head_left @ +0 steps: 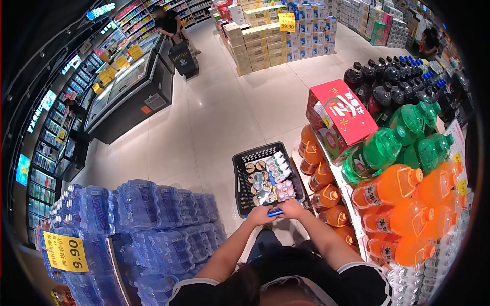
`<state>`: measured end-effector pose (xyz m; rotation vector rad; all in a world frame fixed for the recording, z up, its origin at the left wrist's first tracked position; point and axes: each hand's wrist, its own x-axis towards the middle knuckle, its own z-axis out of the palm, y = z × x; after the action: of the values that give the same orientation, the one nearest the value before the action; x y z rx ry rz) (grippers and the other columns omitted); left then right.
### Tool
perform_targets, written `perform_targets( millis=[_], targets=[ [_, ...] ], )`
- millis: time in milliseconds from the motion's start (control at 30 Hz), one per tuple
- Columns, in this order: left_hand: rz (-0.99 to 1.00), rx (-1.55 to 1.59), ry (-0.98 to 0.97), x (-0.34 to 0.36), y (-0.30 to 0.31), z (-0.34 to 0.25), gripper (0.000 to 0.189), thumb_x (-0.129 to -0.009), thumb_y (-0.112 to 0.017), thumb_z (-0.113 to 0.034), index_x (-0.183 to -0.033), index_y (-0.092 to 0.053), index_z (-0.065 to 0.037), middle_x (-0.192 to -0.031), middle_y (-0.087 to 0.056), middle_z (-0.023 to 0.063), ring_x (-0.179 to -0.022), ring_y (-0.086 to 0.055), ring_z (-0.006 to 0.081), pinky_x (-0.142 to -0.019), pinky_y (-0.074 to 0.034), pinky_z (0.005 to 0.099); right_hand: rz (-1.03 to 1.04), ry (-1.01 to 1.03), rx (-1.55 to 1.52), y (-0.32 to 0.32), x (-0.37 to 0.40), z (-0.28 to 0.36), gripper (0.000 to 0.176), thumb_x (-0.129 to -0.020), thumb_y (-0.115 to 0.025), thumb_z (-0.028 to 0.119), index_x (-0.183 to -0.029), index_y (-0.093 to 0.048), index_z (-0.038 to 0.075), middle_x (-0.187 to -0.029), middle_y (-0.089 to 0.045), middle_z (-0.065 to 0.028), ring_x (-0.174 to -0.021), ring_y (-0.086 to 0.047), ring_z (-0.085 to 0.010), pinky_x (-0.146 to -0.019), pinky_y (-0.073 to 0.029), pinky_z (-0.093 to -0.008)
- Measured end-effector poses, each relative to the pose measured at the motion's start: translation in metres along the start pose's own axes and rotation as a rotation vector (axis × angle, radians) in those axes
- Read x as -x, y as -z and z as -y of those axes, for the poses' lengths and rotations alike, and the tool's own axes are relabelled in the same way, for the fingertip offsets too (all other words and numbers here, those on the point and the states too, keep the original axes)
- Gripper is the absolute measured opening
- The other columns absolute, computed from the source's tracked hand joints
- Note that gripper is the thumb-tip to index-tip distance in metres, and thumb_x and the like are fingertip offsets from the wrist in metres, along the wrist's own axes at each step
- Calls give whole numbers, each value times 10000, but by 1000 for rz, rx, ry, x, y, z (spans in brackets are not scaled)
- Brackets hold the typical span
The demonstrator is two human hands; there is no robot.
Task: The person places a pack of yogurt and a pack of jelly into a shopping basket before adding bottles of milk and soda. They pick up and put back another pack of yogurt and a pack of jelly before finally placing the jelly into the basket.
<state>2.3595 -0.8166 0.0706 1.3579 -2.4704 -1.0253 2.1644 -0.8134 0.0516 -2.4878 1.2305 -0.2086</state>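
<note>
Gripping the short blue handle (275, 212), my left hand (261, 215) and right hand (292, 208) sit side by side at the ends of the two bare forearms, fingers curled closed around it; how each thumb lies I cannot tell. Just beyond them, at the handle's far side, I have the black perforated plastic basket (238, 179) straight ahead. Inside it I make out round brown-topped containers (249, 167) toward the left, a cluster of small white-capped bottles (277, 166) toward the right, and a pack of small pink bottles (285, 190) nearer my right hand.

On my left rises a stack of blue, film-wrapped water packs (99, 206), with a yellow price sign (66, 252) reading 9.90. Close on my right, large orange drink bottles (390, 186) lie on a display, and past them come green plastic bottles (375, 153), an upright red cardboard box (344, 109) and rows of dark soda bottles (383, 94).

Farther off, across the pale tiled floor (204, 122), I see a long dark-sided freezer (138, 102); near its far end stands another person (168, 23) beside a dark upright bin-like cart (184, 58), with stacked tan cartons (255, 46) to the right.
</note>
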Motion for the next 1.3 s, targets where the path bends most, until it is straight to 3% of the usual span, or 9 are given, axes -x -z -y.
perform_targets(
  millis=[200,267,433,600,700,900,967,1100,1300],
  targets=[
    [-13,-2,-40,-44,38,20,355,-690,-616,-411,-825,-592,-83,-713,-624,152,-680,-611,340,-632,-487,443,106,-108,68,36,-52,-16,255,-669,-651,355,-800,-635,136,-656,-625,-101,-614,-617,-300,-576,-486,-416],
    [-52,7,-88,-56,49,28,360,-704,-607,-395,-856,-589,-69,-717,-624,165,-668,-612,346,-627,-491,444,72,-113,78,41,-68,-24,245,-662,-650,359,-754,-633,132,-656,-624,-101,-616,-618,-294,-575,-488,-417],
    [5,2,-52,-98,77,53,331,-703,-612,-382,-826,-583,-76,-724,-627,150,-692,-610,347,-640,-490,442,56,-263,72,57,-112,-34,242,-656,-654,362,-740,-629,137,-661,-624,-103,-641,-623,-297,-594,-491,-410],
    [-206,-32,-313,-136,92,98,261,-719,-641,-324,-712,-526,-90,-590,-576,119,-571,-601,312,-526,-486,413,22,-359,102,55,-158,-49,253,-661,-659,345,-796,-605,139,-666,-622,-105,-654,-628,-289,-592,-485,-406],
    [-81,9,-326,-153,135,107,309,-705,-664,-378,-735,-562,-88,-613,-593,107,-602,-609,296,-553,-486,389,-106,-357,104,53,-186,-55,231,-667,-642,352,-768,-612,147,-607,-602,-86,-580,-614,-277,-547,-471,-398],
    [20,-89,-370,-208,193,147,463,-670,-659,-541,-670,-562,-89,-588,-585,98,-577,-604,288,-539,-476,378,-9,-466,42,61,-250,-75,235,-674,-658,337,-804,-622,144,-659,-620,-95,-628,-624,-268,-563,-478,-401],
    [36,-62,-305,-227,209,156,443,-697,-655,-505,-663,-542,-77,-586,-582,97,-577,-602,287,-541,-474,370,-16,-465,22,69,-269,-83,237,-678,-661,329,-821,-622,143,-677,-624,-101,-642,-625,-269,-566,-479,-401],
    [-45,14,-269,-270,225,176,420,-712,-648,-479,-664,-536,-76,-569,-572,90,-564,-591,297,-511,-459,370,30,-480,-181,83,-299,-106,334,-685,-657,324,-950,-583,135,-727,-627,-123,-697,-614,-321,-619,-485,-433],
    [3,-13,-292,-325,264,179,296,-690,-705,-320,-671,-534,-80,-556,-561,74,-538,-585,269,-484,-444,360,72,-381,-527,92,-335,-152,438,-766,-570,474,-918,-614,66,-799,-640,-167,-762,-615,-352,-720,-476,-445]
  ],
)
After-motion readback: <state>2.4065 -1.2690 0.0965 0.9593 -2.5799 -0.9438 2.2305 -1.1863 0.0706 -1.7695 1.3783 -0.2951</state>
